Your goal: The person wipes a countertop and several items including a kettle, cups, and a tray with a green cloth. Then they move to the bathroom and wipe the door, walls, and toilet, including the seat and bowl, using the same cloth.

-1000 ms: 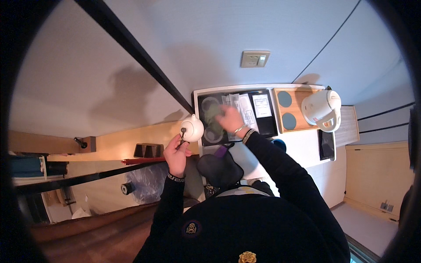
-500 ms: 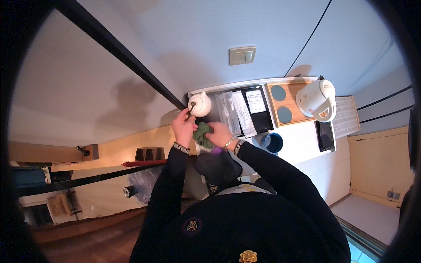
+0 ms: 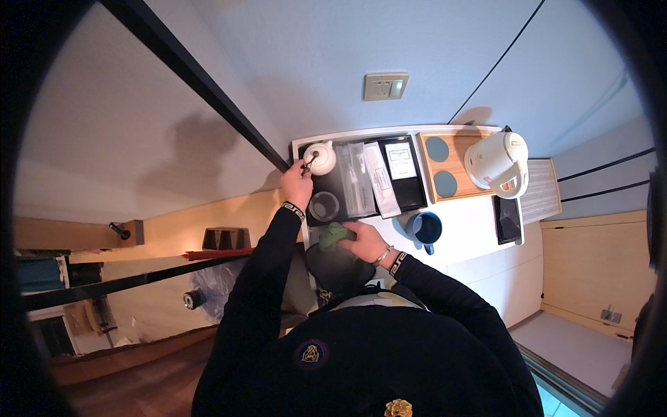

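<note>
At the far left of the black tray (image 3: 361,139) stands a small white teapot (image 3: 325,154) with a dark handle. My left hand (image 3: 297,186) is closed around that handle. A crumpled green cloth (image 3: 333,235) is gripped in my right hand (image 3: 367,243), low over my dark-clad knee (image 3: 340,270). Between the teapot and the cloth, a clear round glass (image 3: 324,206) sits on the tray. Clear long packets (image 3: 356,179) and a white packet (image 3: 383,182) lie to the right of the glass. A white printed card (image 3: 400,161) rests in a black box (image 3: 408,191) beside them.
A blue mug (image 3: 424,228) stands right of my right hand on the white tabletop (image 3: 465,226). Farther right, a white electric kettle (image 3: 496,163) stands on a wooden tray (image 3: 455,142) with two grey-blue discs. A flat black object (image 3: 508,217) lies near the table's right edge.
My right hand has drawn the green cloth back toward me, away from the teapot, uncovering the clear glass. My left hand stays at the teapot's handle.
</note>
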The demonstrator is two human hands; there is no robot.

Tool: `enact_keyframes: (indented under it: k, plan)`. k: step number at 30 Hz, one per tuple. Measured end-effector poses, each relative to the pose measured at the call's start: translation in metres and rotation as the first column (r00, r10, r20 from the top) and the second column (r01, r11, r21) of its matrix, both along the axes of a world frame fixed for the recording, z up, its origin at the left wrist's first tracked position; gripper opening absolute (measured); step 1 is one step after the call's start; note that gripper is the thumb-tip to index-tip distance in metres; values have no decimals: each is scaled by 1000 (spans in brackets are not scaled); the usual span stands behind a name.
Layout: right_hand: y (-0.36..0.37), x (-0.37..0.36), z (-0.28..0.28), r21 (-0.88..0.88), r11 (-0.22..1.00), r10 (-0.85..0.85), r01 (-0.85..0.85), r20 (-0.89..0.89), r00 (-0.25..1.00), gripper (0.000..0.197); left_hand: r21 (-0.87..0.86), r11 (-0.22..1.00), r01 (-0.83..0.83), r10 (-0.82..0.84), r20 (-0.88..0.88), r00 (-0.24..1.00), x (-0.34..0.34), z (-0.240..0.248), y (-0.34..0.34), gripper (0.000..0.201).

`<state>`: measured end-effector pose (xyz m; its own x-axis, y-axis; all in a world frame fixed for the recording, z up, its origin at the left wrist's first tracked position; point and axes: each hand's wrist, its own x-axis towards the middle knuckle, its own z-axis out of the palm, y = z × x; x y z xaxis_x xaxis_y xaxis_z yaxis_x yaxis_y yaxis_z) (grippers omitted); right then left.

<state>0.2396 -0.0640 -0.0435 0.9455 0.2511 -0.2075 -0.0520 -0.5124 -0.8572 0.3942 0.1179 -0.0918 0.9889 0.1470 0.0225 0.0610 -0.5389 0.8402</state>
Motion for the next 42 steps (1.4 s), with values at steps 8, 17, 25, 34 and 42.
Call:
enact_keyframes:
  k: [8,17,25,34,42]
  plan:
    - [1,-9,-11,-27,1000,5,-5,4,1000,47,316,946,-74,28,147,989,-3,13,-9,23]
    - [1,-10,-5,37,999,31,-29,-51,998,41,139,988,-72,59,97,994,-16,15,-5,33]
    - [-3,-14,-10,32,999,12,-10,-72,997,42,92,990,-109,91,185,979,-25,25,-12,34]
    - [-24,-17,-54,246,842,-361,480,-405,840,68,486,707,514,-648,155,745,-93,32,9,31]
    - [-30,2,-60,199,871,-370,448,-333,867,62,547,684,482,-667,202,717,-91,17,8,21]
